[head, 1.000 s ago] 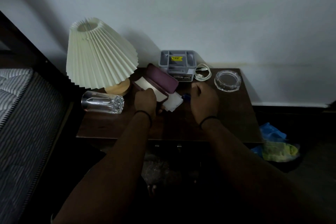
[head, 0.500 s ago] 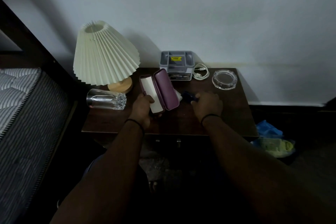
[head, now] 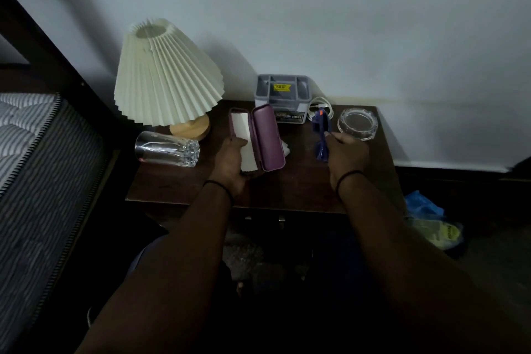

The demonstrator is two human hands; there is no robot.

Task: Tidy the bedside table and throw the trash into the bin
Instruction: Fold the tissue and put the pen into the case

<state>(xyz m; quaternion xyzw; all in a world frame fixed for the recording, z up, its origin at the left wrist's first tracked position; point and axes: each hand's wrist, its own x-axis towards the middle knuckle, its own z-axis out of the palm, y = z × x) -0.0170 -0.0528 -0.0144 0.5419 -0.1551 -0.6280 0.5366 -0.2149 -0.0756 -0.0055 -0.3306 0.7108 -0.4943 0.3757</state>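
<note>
An open purple glasses case (head: pixel 265 136) with a white lining is held above the dark wooden bedside table (head: pixel 287 187) by my left hand (head: pixel 230 162), which grips its lower left edge. My right hand (head: pixel 347 152) holds a pair of blue glasses (head: pixel 321 135) upright, lifted off the table, to the right of the case. A crumpled white tissue (head: pixel 285 147) peeks out from behind the case. The bin (head: pixel 431 227) with blue and yellow plastic in it sits on the floor to the table's right.
A pleated cream lamp (head: pixel 166 75) stands at the back left, with a glass tumbler (head: pixel 166 149) lying on its side before it. A grey organiser box (head: pixel 283 98), a coiled white cable (head: pixel 323 108) and a clear glass ashtray (head: pixel 357 123) line the back. A mattress (head: pixel 31 158) lies left.
My left hand has lifted the open case and turned it more upright. My right hand picked the blue glasses up from the table and raised them to the right.
</note>
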